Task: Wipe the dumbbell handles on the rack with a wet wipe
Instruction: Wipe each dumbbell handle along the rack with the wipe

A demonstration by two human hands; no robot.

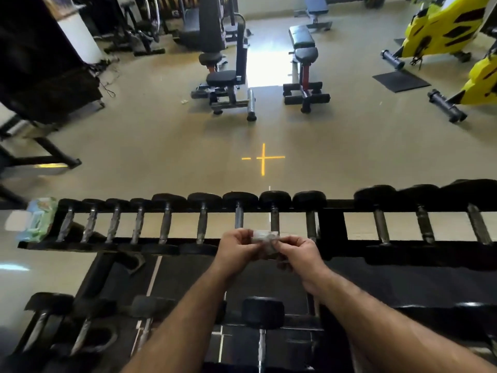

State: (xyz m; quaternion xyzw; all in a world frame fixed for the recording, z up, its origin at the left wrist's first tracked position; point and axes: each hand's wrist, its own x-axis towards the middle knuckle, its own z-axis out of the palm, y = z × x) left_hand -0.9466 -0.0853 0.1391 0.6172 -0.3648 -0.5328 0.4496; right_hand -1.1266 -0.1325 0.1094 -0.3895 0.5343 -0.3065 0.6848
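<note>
A black dumbbell rack (330,224) runs across the view, its top row holding several dumbbells with steel handles (202,224) and black heads. Over the rack's near rail, my left hand (236,246) and my right hand (298,251) together pinch a small folded white wet wipe (265,236) between their fingertips. The wipe hangs just in front of two middle handles (274,219) without touching them. A green and white pack of wet wipes (35,219) lies on the rack's left end.
A lower rack row (262,335) holds more dumbbells beneath my forearms. Beyond the rack lies tan gym floor with two benches (304,65), a weight machine (228,84), yellow exercise bikes (443,30) at the far right and black machine frames (40,76) at the left.
</note>
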